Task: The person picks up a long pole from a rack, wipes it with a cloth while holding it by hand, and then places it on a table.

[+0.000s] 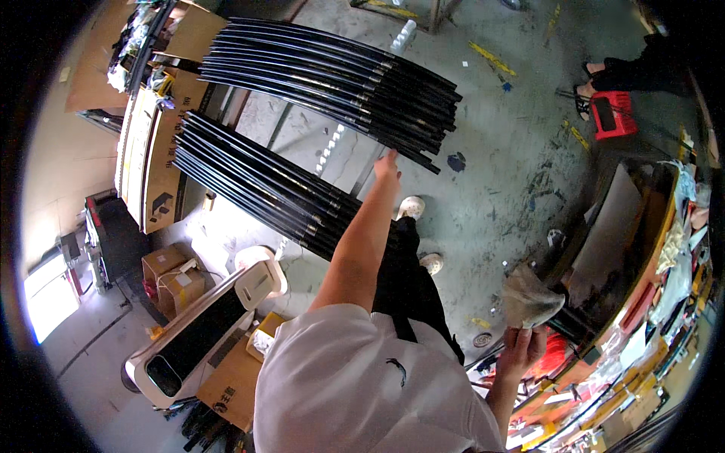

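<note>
Long black rods lie in two rows on a low rack, a far row point(332, 75) and a nearer row point(257, 181). My left hand point(387, 166) is stretched forward to the nearest rod of the far row, close to its right end. Its fingers look closed at that rod, though they are small in view and partly hidden. Out to the right, my right hand point(522, 346) grips the lower edge of a crumpled grey cloth point(531, 296), which stands up above the fingers.
White notched supports point(329, 151) run beneath the rods. Cardboard boxes point(170, 162) stand at the rods' left ends. A white machine with a dark top point(200, 340) is at lower left. Cluttered shelving point(642, 302) fills the right side. Near another person's feet point(585, 90) sits a red case point(613, 115).
</note>
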The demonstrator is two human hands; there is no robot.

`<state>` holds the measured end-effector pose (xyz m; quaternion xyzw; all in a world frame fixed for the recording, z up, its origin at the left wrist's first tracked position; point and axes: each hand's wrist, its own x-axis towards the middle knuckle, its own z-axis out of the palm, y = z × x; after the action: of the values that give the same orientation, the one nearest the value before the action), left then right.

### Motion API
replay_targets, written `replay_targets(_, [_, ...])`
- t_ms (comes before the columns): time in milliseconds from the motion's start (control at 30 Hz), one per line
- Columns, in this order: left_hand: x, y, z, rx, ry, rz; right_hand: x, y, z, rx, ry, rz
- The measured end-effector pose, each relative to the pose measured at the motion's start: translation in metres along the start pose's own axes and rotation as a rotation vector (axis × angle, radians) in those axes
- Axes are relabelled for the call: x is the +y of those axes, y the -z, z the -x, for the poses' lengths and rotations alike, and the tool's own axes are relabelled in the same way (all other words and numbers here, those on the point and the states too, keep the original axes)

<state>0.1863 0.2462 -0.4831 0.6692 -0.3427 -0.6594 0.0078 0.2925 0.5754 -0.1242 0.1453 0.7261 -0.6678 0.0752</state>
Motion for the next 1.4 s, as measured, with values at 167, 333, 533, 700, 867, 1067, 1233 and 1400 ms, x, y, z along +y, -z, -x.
replay_targets(167, [-0.012,-0.031,-0.054,0.192,-0.087,0.111,0.000,-0.016,-0.020,0.165,-0.004,0.066])
replay_targets(333, [0.020,-0.058,-0.026,0.575,-0.267,-0.104,-0.004,-0.014,-0.035,0.130,-0.057,0.147])
replay_targets(533, [0.085,-0.075,0.029,0.686,-0.524,-0.393,-0.009,-0.028,-0.045,0.267,-0.101,0.121])
replay_targets(700, [0.100,-0.091,0.011,0.695,-0.313,-0.496,-0.010,-0.020,-0.047,0.133,-0.091,0.143])
replay_targets(867, [0.109,-0.096,0.004,0.681,-0.224,-0.487,-0.009,-0.023,-0.044,0.186,-0.058,0.139])
replay_targets(1067, [0.106,-0.071,-0.022,0.377,-0.252,-0.290,-0.018,-0.032,-0.037,0.178,-0.075,0.170])
replay_targets(1233, [0.119,-0.077,0.028,0.285,-0.359,0.301,-0.004,-0.020,-0.021,0.106,-0.075,0.159])
replay_targets(1400, [0.125,-0.024,0.124,-0.050,-0.504,0.614,-0.003,-0.016,-0.015,0.020,-0.061,0.320])
